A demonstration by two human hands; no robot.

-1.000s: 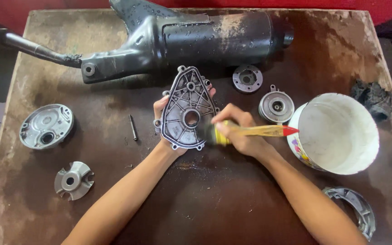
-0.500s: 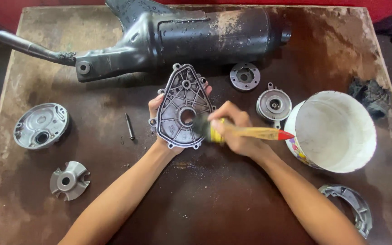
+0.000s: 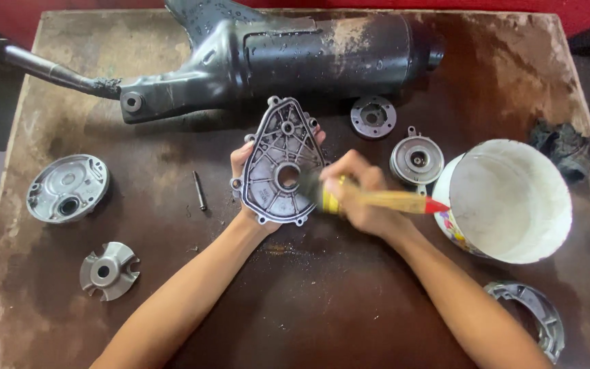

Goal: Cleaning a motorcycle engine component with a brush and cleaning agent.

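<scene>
Cleaning step in hand: the left hand (image 3: pixel 250 174) grips the ribbed metal cover (image 3: pixel 280 164) from behind, holding it tilted up above the middle of the stained table (image 3: pixel 349 314), while the right hand (image 3: pixel 363 195) is clenched on a yellow-handled brush (image 3: pixel 377 201) whose bristles meet the cover beside its centre hole. In my judgement the next stroke calls for a steady grip on the cover and bristles worked between its ribs; the white bucket (image 3: pixel 513 198) stands just right of the brush.

Your left hand (image 3: pixel 257 179): bare, no glove, ring or watch | your right hand (image 3: pixel 363 198): bare too, blurred, nothing worn on the fingers (image 3: pixel 349 167) | your forearms: both uncovered from the table's near edge up to the wrists, no sleeve, strap or band in view
</scene>
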